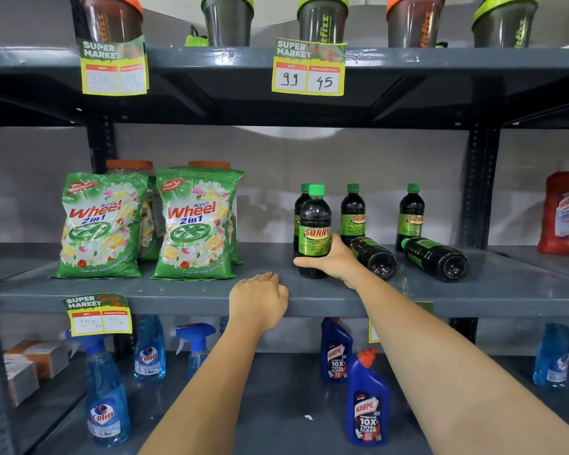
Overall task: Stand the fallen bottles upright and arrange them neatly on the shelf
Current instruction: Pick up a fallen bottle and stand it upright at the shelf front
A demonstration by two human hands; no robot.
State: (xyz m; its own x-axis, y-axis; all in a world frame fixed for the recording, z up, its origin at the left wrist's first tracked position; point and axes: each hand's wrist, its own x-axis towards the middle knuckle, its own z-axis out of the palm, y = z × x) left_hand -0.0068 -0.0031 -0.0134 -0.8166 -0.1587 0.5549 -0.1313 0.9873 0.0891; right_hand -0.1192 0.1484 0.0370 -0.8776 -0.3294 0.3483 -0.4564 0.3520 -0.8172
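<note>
On the grey middle shelf [178, 290] stand dark Sunny bottles with green caps. My right hand [334, 261] grips the lower part of one upright Sunny bottle [315, 224] near the shelf's front. Another upright bottle [300, 208] stands close behind it, and two more stand at the back [352, 211] [411, 213]. Two bottles lie on their sides with bases toward me: one [375, 257] just right of my right hand, the other [437, 259] further right. My left hand [260, 298] rests with curled fingers on the shelf's front edge, holding nothing.
Two green Wheel detergent bags [196, 224] stand left on the same shelf, a red Harpic bottle [559, 211] far right. Shaker cups line the top shelf. Below are Colin spray bottles [107, 399] and blue Harpic bottles [368, 402]. Price tags hang from shelf edges.
</note>
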